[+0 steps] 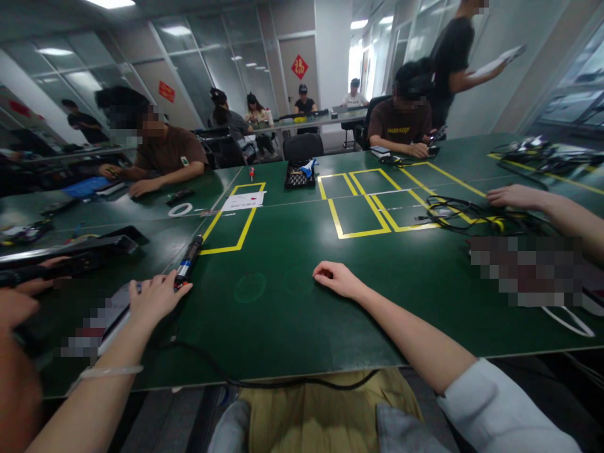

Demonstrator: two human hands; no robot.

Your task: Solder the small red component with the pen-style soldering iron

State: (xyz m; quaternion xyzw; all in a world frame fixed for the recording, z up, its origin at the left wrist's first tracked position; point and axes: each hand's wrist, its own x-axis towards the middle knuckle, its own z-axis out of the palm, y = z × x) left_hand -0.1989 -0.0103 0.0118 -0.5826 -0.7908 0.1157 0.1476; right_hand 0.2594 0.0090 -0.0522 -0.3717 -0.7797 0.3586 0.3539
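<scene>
My left hand lies at the left on the green table, its thumb and index finger around the near end of a black cylindrical tool with a blue and white band. A bit of red shows by the thumb; the rest of that end is hidden under the hand. Below the palm is a flat device, partly blurred out. My right hand rests on the table near the middle, fingers curled into a loose fist, with nothing visible in it. A black cable runs along the near table edge.
Yellow tape rectangles mark the tabletop. A paper sheet, a black tray, a white tape roll and a red-handled screwdriver lie farther back. Tangled black cables and another person's hand are at right. Other people sit around.
</scene>
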